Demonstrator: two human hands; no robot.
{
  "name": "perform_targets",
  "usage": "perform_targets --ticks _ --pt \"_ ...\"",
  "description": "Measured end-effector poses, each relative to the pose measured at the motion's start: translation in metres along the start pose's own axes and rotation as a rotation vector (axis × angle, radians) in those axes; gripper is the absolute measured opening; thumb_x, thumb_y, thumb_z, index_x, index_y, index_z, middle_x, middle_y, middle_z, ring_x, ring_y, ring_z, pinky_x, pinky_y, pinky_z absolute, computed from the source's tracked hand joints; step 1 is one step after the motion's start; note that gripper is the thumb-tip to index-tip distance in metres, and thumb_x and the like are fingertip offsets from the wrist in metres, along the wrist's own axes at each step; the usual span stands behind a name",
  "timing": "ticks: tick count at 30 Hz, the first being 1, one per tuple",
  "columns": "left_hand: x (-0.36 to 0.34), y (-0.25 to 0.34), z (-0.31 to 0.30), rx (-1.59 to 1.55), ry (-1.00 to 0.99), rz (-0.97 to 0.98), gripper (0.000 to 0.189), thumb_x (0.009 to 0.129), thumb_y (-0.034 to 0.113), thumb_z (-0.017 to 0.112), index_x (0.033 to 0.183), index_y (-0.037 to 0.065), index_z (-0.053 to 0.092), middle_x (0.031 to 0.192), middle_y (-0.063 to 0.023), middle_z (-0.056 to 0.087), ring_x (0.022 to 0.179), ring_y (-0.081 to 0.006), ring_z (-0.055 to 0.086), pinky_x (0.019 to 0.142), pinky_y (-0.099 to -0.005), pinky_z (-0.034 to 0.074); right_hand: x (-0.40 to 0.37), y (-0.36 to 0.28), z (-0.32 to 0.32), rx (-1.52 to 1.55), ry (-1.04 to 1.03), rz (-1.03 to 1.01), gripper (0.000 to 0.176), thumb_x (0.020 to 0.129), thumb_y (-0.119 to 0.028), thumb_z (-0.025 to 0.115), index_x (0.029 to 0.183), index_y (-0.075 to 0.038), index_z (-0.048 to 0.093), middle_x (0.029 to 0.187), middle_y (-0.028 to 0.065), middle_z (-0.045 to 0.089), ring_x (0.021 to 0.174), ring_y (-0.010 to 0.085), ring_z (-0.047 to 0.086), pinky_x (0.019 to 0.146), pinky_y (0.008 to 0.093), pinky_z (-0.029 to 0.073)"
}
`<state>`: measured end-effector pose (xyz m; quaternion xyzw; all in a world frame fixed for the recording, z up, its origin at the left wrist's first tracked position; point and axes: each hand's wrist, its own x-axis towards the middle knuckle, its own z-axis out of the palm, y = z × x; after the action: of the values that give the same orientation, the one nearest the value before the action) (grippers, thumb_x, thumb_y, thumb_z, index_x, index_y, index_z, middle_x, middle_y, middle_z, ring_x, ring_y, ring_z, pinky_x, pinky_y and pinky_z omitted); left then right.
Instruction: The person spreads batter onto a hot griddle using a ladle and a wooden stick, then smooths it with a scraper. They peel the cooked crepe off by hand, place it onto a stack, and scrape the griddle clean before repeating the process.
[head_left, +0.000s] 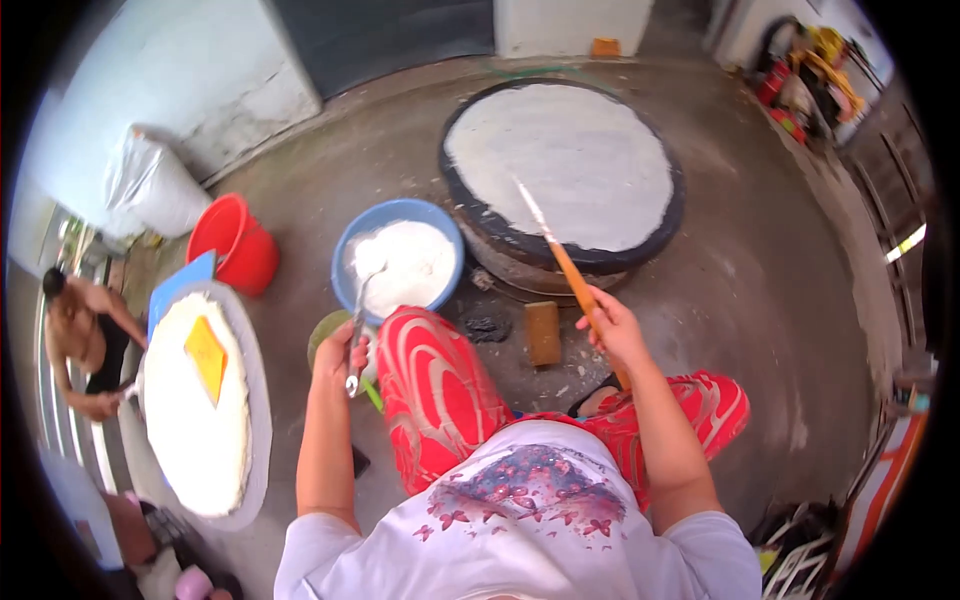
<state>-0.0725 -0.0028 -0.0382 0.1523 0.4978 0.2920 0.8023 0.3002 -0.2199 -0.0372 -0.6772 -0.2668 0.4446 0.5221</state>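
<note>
My left hand [340,352] is closed around the handle of a metal ladle [364,300], whose head reaches into the white floury mass [415,262] in a blue basin [341,258]. In my right hand [614,330] is a long spatula [568,266] with a wooden handle and a thin, white-smeared blade. Its tip overlaps a wide white sheet of batter [560,150] spread over a round black griddle [664,226]. Just below the basin, a green-rimmed bowl [326,334] is partly hidden behind my left hand.
A brown block [542,333] lies before the griddle. Left are a red bucket [262,258], a white sack [165,185], and a round grey board [262,440] bearing white sheets and a yellow diamond-shaped paper [206,358]. Another person [85,335] works beside that board.
</note>
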Motion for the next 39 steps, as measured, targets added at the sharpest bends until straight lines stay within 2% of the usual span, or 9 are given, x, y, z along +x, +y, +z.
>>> perform_targets --ticks 4,14,16,18,24,25,27,37,39 --pt "-0.016 0.001 0.010 0.158 -0.095 0.184 0.041 0.090 0.015 0.038 0.130 0.005 0.032 0.061 -0.0090 0.049 0.040 -0.0141 0.041 0.032 -0.0256 0.035 -0.008 -0.019 0.019 -0.094 -0.095 0.020 0.036 0.091 -0.011 0.041 0.126 -0.012 0.044 0.075 0.0035 0.060 0.047 0.0043 0.045 0.043 0.0186 0.038" --pt "-0.030 0.001 0.012 0.230 -0.127 0.306 0.048 0.088 0.012 0.046 0.132 0.005 0.028 0.061 -0.0083 0.053 0.039 -0.0127 0.043 0.032 -0.0243 0.034 0.004 -0.032 0.072 -0.328 -0.238 -0.177 0.033 0.089 -0.009 0.045 0.121 -0.012 0.051 0.071 0.0012 0.060 0.044 0.0020 0.038 0.042 0.0162 0.033" --pt "-0.031 -0.001 0.012 0.268 -0.083 0.321 0.039 0.089 0.015 0.046 0.127 0.008 0.035 0.060 -0.0074 0.051 0.040 -0.0114 0.044 0.033 -0.0223 0.032 0.007 -0.035 0.079 -0.329 -0.242 -0.211 0.032 0.089 -0.009 0.045 0.121 -0.012 0.051 0.071 0.0010 0.060 0.045 0.0017 0.038 0.042 0.0162 0.033" --pt "-0.033 -0.001 0.011 0.263 -0.079 0.322 0.040 0.089 0.015 0.046 0.127 0.008 0.035 0.060 -0.0074 0.051 0.040 -0.0114 0.043 0.033 -0.0225 0.032 0.009 -0.043 0.084 -0.349 -0.227 -0.169 0.032 0.087 -0.006 0.046 0.117 -0.008 0.053 0.072 0.0043 0.062 0.066 0.0070 0.056 0.064 0.0205 0.043" --pt "-0.032 -0.001 0.005 0.271 -0.060 0.317 0.041 0.088 0.015 0.048 0.127 0.008 0.037 0.060 -0.0071 0.052 0.040 -0.0112 0.042 0.033 -0.0227 0.032 0.016 -0.040 0.094 -0.354 -0.223 -0.151 0.031 0.087 -0.006 0.046 0.117 -0.008 0.054 0.072 0.0047 0.062 0.066 0.0073 0.057 0.064 0.0208 0.044" --pt "-0.032 -0.001 0.004 0.270 -0.064 0.319 0.041 0.088 0.014 0.048 0.127 0.008 0.037 0.060 -0.0069 0.052 0.040 -0.0112 0.042 0.033 -0.0227 0.032 0.019 -0.037 0.095 -0.358 -0.229 -0.150 0.031 0.087 -0.006 0.046 0.117 -0.008 0.054 0.072 0.0047 0.062 0.066 0.0073 0.057 0.064 0.0208 0.044" --pt "-0.030 -0.002 0.002 0.271 -0.063 0.314 0.040 0.088 0.014 0.048 0.126 0.007 0.037 0.060 -0.0067 0.052 0.040 -0.0110 0.042 0.033 -0.0225 0.032 0.024 -0.027 0.096 -0.330 -0.256 -0.204 0.032 0.089 -0.010 0.046 0.121 -0.012 0.051 0.070 0.0001 0.059 0.044 0.0014 0.036 0.042 0.0161 0.032" --pt "-0.026 -0.003 -0.003 0.211 -0.114 0.257 0.038 0.089 0.012 0.045 0.126 0.004 0.037 0.061 -0.0081 0.053 0.038 -0.0119 0.044 0.031 -0.0220 0.034 0.028 -0.030 0.105 -0.302 -0.240 -0.187 0.031 0.089 -0.010 0.046 0.119 -0.013 0.053 0.071 -0.0009 0.059 0.046 0.0012 0.037 0.043 0.0156 0.032" --pt "-0.026 -0.002 -0.003 0.191 -0.113 0.239 0.038 0.089 0.012 0.044 0.125 0.004 0.037 0.061 -0.0085 0.053 0.038 -0.0124 0.044 0.031 -0.0224 0.034 0.025 -0.038 0.105 -0.351 -0.180 -0.185 0.030 0.086 -0.006 0.048 0.115 -0.008 0.055 0.080 0.0051 0.063 0.070 0.0086 0.058 0.067 0.0216 0.044"
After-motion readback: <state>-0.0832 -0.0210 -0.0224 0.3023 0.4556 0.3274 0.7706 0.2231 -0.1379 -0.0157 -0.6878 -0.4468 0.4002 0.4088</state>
